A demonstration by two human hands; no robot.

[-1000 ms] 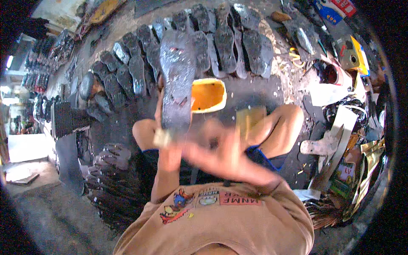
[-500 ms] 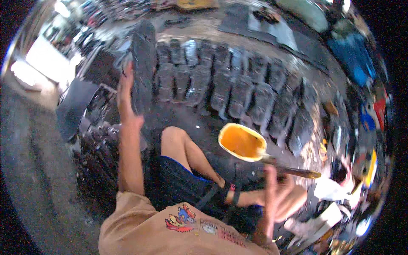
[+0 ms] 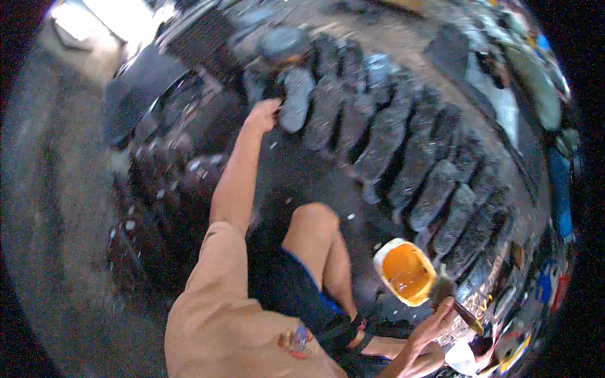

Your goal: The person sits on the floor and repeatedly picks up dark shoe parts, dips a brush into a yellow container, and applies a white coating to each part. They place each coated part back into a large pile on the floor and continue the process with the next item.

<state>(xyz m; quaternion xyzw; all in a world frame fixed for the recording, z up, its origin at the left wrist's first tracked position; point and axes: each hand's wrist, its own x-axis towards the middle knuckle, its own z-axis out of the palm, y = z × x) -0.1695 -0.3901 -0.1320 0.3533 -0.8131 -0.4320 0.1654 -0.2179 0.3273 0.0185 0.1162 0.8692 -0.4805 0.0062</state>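
Note:
My left arm reaches to the far left end of a row of soles. There my left hand (image 3: 265,115) is closed, its fingertips at the edge of a grey shoe sole (image 3: 295,99); blur partly hides the grip. Low on the right, my right hand (image 3: 432,324) has its fingers closed round a brush (image 3: 463,312) with a wooden handle. The brush head lies beside the rim of a pale tub (image 3: 379,257) with orange liquid, likely glue, inside.
Dark shoe soles (image 3: 381,138) lie in a curved double row from far left to right. My bent knee (image 3: 315,223) rises between my arms. Blurred dark pieces (image 3: 170,183) are heaped at left, near a dark grey panel (image 3: 138,94). Assorted items crowd the right edge.
My view has turned leftward. The left hand has gone from lying along an upright dark sole to the row's end. My right hand, earlier with fingers raised by the brush, now grips it.

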